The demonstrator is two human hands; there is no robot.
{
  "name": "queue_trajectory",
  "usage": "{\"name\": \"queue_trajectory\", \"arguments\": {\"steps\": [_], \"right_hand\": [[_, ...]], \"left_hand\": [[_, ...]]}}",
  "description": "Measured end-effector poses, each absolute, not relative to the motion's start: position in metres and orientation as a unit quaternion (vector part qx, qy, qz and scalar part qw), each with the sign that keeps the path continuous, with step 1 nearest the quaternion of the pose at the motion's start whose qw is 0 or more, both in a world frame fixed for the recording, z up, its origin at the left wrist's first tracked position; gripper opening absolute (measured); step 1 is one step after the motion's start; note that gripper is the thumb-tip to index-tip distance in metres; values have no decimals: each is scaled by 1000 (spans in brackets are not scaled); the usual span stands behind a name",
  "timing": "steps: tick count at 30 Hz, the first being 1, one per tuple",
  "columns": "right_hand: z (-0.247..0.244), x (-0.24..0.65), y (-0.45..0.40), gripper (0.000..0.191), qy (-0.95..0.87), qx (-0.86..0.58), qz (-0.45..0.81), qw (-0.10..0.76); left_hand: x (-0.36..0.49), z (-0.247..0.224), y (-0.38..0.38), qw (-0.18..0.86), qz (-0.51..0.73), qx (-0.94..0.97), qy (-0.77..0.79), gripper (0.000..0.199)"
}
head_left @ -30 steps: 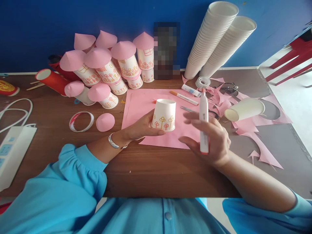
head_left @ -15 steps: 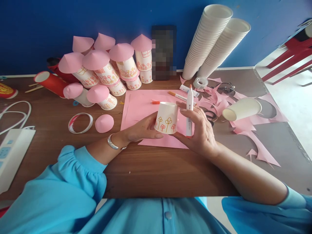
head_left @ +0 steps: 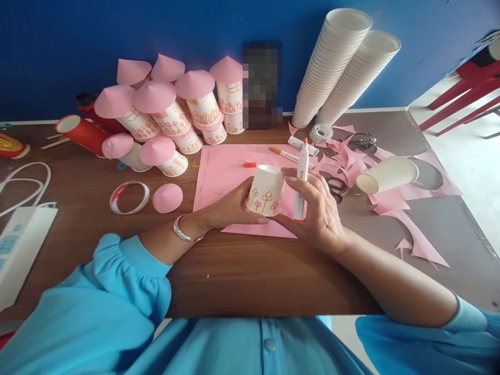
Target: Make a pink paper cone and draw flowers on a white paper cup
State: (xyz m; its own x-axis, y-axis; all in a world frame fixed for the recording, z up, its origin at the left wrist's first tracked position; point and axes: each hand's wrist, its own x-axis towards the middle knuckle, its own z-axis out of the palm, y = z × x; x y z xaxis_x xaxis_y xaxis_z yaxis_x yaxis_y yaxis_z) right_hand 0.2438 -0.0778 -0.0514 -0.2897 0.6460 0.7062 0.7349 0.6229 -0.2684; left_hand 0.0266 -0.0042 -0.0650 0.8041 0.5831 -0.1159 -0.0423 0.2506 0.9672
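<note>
An upside-down white paper cup (head_left: 269, 182) with flowers drawn in orange-red and ochre is between my two hands. My left hand (head_left: 230, 205) is closed on its left side and lower rim. My right hand (head_left: 318, 208) keeps a white marker (head_left: 300, 192) upright between thumb and fingers, its orange tip bare and pointing up. Fingers of that hand also touch the cup's right side. Beneath lies pink paper (head_left: 219, 172), bearing an orange marker cap (head_left: 250, 164) and an ochre-ended marker (head_left: 281, 153).
Several pink-roofed cup towers (head_left: 195, 99) stand back left, near a tape roll (head_left: 129, 197) and a pink cone (head_left: 167, 198). Tall stacks of cups (head_left: 332, 62) rise at the back right. Paper scraps (head_left: 414, 234), black scissors (head_left: 336, 187) and a cup on its side (head_left: 386, 174) lie at right.
The cup has turned and tilted slightly in my hands, its drawn flowers shifting left. My right hand and the marker have moved a little left.
</note>
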Motion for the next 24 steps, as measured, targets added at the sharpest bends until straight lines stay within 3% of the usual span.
{"name": "queue_trajectory", "arguments": {"steps": [13,20,24], "right_hand": [[-48,247,-77,81,-820,-385,-26,423],[-36,253,-85,43,-811,-339,-76,471],[-24,253,-94,37,-815,-362,-93,442]], "left_hand": [[25,-69,-6,762,239,546,253,85],[27,-69,-5,776,239,520,264,83],[28,-62,-5,766,242,531,270,79]]}}
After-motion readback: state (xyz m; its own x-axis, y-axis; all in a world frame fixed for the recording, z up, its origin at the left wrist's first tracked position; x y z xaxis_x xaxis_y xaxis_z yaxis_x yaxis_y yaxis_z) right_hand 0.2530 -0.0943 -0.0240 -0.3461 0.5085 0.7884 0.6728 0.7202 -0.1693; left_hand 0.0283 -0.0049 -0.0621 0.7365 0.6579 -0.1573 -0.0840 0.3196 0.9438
